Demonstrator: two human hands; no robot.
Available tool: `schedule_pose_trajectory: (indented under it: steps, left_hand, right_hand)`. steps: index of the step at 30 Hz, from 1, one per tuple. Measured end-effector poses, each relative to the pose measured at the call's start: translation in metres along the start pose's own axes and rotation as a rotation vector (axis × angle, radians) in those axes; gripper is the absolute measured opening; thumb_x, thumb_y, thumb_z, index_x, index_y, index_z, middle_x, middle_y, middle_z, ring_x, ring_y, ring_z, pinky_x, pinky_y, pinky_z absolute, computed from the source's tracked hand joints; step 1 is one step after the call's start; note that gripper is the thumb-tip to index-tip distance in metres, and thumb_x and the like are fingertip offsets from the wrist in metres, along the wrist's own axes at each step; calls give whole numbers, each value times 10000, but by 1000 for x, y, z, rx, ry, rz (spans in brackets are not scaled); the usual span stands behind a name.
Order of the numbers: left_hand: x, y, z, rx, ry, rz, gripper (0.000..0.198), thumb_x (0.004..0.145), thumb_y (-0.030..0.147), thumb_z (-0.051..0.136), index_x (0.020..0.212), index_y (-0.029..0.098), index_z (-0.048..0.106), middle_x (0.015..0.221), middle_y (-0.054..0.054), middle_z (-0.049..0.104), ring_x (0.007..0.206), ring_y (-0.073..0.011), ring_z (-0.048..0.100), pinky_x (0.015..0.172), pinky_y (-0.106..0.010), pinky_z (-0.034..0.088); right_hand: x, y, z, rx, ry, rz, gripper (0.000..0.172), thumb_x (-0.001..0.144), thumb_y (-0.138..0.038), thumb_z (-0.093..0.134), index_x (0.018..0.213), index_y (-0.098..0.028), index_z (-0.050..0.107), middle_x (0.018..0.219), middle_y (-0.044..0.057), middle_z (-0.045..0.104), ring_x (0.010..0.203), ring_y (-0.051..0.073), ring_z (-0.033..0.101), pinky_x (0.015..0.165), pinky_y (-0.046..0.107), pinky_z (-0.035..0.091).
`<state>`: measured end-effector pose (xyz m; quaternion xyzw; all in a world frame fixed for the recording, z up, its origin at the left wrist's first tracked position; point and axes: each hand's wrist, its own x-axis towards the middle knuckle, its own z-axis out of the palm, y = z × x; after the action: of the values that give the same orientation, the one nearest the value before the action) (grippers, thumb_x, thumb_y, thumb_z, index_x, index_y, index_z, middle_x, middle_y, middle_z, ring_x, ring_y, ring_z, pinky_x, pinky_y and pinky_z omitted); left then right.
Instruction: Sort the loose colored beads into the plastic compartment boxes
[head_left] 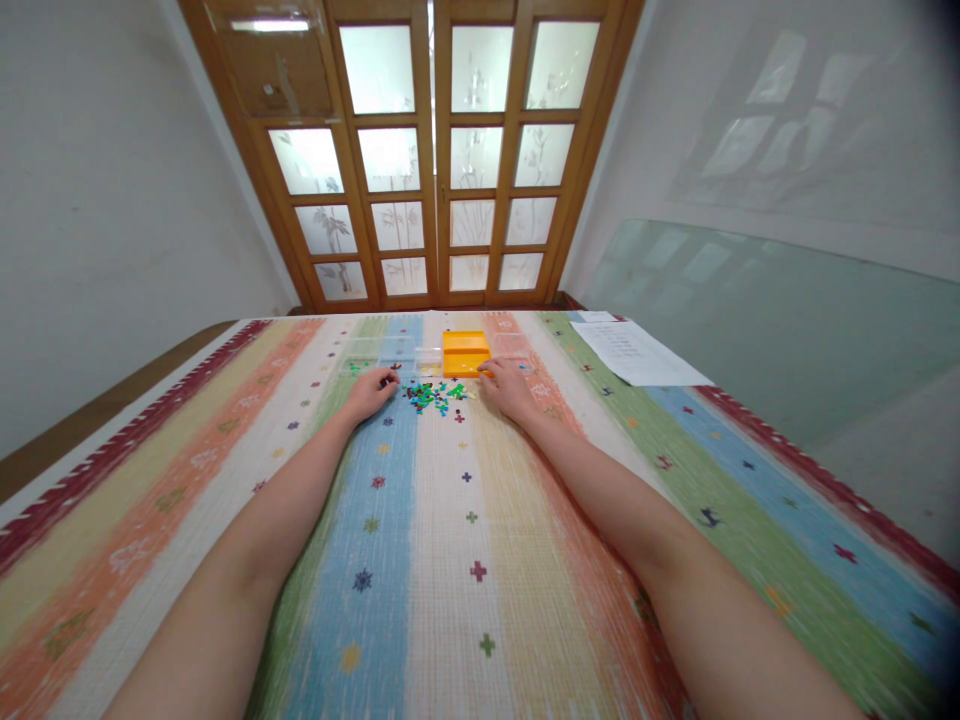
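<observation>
Pieces (429, 396) sit heaped right between the two hands, and that's the relation to watch: green, blue and dark bits, a loose scatter whose long axis runs left to right across the tabletop (442, 540). Left hand (373, 392) is the nearer one, its fingertips just beside the heap's left end. Those fingers curl inward, tips close together, and I can't tell whether a piece is pinched there, with dark specks right around them.

Over on the other side, right hand (507, 386) lies a little beyond the heap's thinner right end, fingers bent at the near right corner of the orange box (465, 342). Touching it or only next to it? Too small to call, and so is whether those fingers hold anything.

Beyond the heap, a row of containers closes off the far side: left tray (375, 350) past the left hand, small tray (428, 355) beside the box, right tray (513, 342) past the right hand. Far edge is just behind them. The roomy side is the near one, striped cloth running back between the forearms. Side edges are well apart from both hands, with paper (641, 352) lying off to the right.
</observation>
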<state>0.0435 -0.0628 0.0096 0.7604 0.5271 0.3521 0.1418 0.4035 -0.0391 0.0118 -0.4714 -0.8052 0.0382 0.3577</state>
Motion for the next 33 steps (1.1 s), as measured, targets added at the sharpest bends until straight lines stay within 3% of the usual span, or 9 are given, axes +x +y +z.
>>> schedule_pose_trajectory:
  steps: [7, 11, 14, 17, 20, 22, 27, 30, 33]
  left_hand:
    - [6, -12, -5, -163, 226, -222, 162, 885, 348, 577, 923, 210, 652, 740, 2, 605, 704, -187, 542, 690, -293, 427]
    - [8, -19, -8, -312, 347, -312, 205, 862, 357, 592, 964, 192, 657, 739, -9, 632, 666, -172, 560, 656, -276, 448]
    - [8, -20, -12, -432, 441, -356, 300, 858, 350, 579, 1079, 168, 668, 916, -63, 723, 676, -152, 590, 675, -274, 493]
    - [9, -17, -15, -587, 471, -376, 493, 855, 298, 555, 1328, 170, 606, 1210, -114, 732, 690, -120, 622, 712, -275, 538]
    - [9, -14, -14, -614, 444, -374, 666, 844, 253, 549, 1506, 213, 488, 1372, -122, 674, 696, -107, 639, 734, -283, 558]
    - [8, -13, -11, -528, 397, -350, 654, 841, 247, 560, 1494, 219, 519, 1355, -114, 681, 696, -116, 636, 743, -295, 556]
    - [4, -5, -2, -162, 182, -162, 315, 871, 293, 591, 1123, 200, 756, 1051, -71, 759, 825, -206, 650, 798, -333, 524]
    - [0, 5, 0, 30, 2, 0, 208, 864, 303, 611, 950, 210, 776, 948, -58, 747, 830, -219, 635, 812, -343, 503]
    - [-2, 12, 0, 146, -125, 111, 178, 846, 293, 632, 930, 215, 769, 910, -50, 721, 814, -211, 622, 794, -333, 481]
  right_hand:
    - [0, 0, 0, -6, -8, 0, 251, 973, -207, 554, 1125, -194, 753, 1182, 120, 712, 1114, 259, 633, 1026, 408, 483]
    - [0, -1, 0, -9, -2, -12, 257, 973, -205, 547, 1125, -198, 754, 1174, 117, 716, 1099, 255, 637, 1020, 406, 488]
    - [-1, -1, -1, -5, 3, -17, 255, 974, -208, 548, 1125, -193, 753, 1170, 117, 717, 1096, 251, 638, 1017, 399, 491]
    - [-1, -2, -1, -4, -1, -10, 253, 975, -212, 553, 1130, -195, 752, 1177, 116, 716, 1109, 252, 635, 1021, 400, 488]
    - [-1, -1, 0, -5, -11, -4, 244, 979, -215, 559, 1128, -199, 751, 1176, 113, 716, 1107, 251, 637, 1023, 399, 485]
    - [-1, -1, 0, -5, -13, -8, 239, 982, -217, 562, 1128, -195, 749, 1177, 114, 715, 1107, 249, 638, 1024, 394, 483]
    - [-1, -1, 0, -11, -19, -2, 226, 989, -218, 565, 1119, -190, 747, 1175, 115, 715, 1112, 252, 636, 1025, 393, 478]
    - [-1, -2, 0, -18, -25, 2, 223, 992, -211, 565, 1120, -185, 746, 1177, 114, 715, 1113, 249, 635, 1026, 388, 474]
    - [-1, -3, 0, -21, -27, 4, 214, 995, -206, 571, 1119, -182, 744, 1180, 112, 715, 1123, 243, 632, 1035, 375, 466]
